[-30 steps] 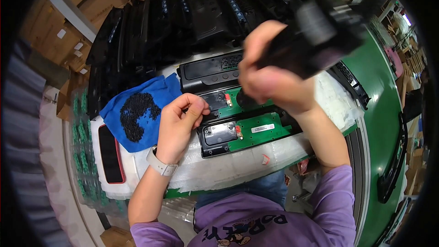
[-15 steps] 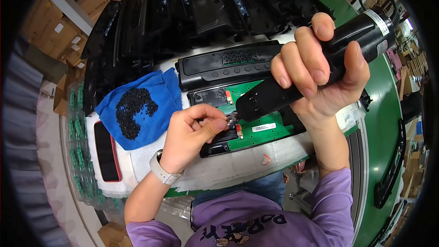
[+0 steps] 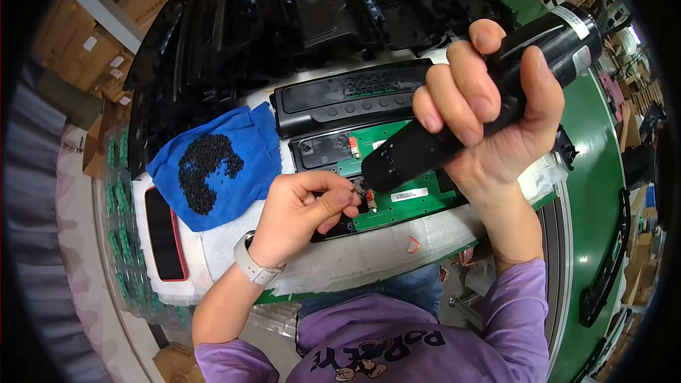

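Observation:
My right hand [image 3: 489, 110] is wrapped round a thick black electric screwdriver [image 3: 411, 156], held aslant with its tapered end pointing down and left. That end reaches over a green circuit board [image 3: 386, 218] set in a black plastic housing [image 3: 323, 150]. Close beside the tip, my left hand [image 3: 301, 206] pinches thumb and fingers together; whatever lies between them is too small to make out. Left of it, a pile of small black screws [image 3: 202, 159] rests on a blue cloth [image 3: 259, 143].
A second black housing with buttons [image 3: 305, 108] lies just beyond the board. Several black housings [image 3: 312, 14] are stacked at the back. A phone with a red edge [image 3: 164, 237] lies at the left, near clear trays of green boards [image 3: 120, 241].
The screwdriver and my right hand have shifted slightly left and down. My left hand has sunk a little, still pinched beside the tip.

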Demonstrator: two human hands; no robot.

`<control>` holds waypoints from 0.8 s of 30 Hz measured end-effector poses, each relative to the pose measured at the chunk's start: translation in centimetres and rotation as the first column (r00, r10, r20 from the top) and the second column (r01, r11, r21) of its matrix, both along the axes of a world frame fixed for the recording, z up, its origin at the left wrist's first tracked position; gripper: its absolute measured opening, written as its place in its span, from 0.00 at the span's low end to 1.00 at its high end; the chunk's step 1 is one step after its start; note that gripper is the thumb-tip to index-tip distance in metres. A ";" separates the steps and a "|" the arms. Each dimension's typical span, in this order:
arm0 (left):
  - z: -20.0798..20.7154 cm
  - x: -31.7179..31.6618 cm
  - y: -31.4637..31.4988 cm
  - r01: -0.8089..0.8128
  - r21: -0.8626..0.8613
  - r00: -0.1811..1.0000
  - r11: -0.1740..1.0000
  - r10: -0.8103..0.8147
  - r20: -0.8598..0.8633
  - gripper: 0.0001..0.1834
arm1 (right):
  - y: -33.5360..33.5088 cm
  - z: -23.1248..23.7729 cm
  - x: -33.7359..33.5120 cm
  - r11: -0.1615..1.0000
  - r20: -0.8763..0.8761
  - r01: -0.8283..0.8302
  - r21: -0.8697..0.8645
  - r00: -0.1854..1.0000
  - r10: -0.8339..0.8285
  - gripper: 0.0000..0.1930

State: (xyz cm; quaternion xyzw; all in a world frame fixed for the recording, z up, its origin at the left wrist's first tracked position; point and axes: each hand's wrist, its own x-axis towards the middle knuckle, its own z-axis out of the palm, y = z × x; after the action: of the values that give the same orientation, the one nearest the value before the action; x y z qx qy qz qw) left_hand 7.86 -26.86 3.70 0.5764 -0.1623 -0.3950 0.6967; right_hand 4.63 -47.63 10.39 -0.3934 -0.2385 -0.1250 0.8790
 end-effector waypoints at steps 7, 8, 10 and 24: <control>-0.2 0.2 -0.4 -0.235 -0.008 0.941 0.972 0.230 0.248 0.15 | -1.0 -0.3 0.6 0.995 0.036 -0.085 -0.056 0.996 0.087 0.17; -0.1 0.6 -0.2 -0.260 -0.021 0.944 0.965 0.259 0.205 0.18 | -1.3 -0.3 0.7 0.984 0.111 -0.073 -0.163 0.990 0.091 0.18; -0.3 1.6 0.1 -0.327 -0.147 0.945 0.934 0.327 -0.023 0.17 | -1.7 -0.4 0.6 0.948 0.137 -0.055 -0.315 0.985 0.102 0.19; -0.5 1.7 0.3 -0.279 -0.139 0.954 0.950 0.291 0.072 0.10 | 0.0 -1.0 0.3 0.924 -0.057 0.060 -0.378 0.994 -0.088 0.13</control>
State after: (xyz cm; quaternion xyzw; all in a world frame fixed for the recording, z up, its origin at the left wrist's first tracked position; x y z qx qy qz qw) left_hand 9.56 -26.56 3.21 0.5657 -0.1339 -0.2522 0.7736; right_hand 4.90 -47.60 9.43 -0.5676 -0.2107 -0.0957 0.7901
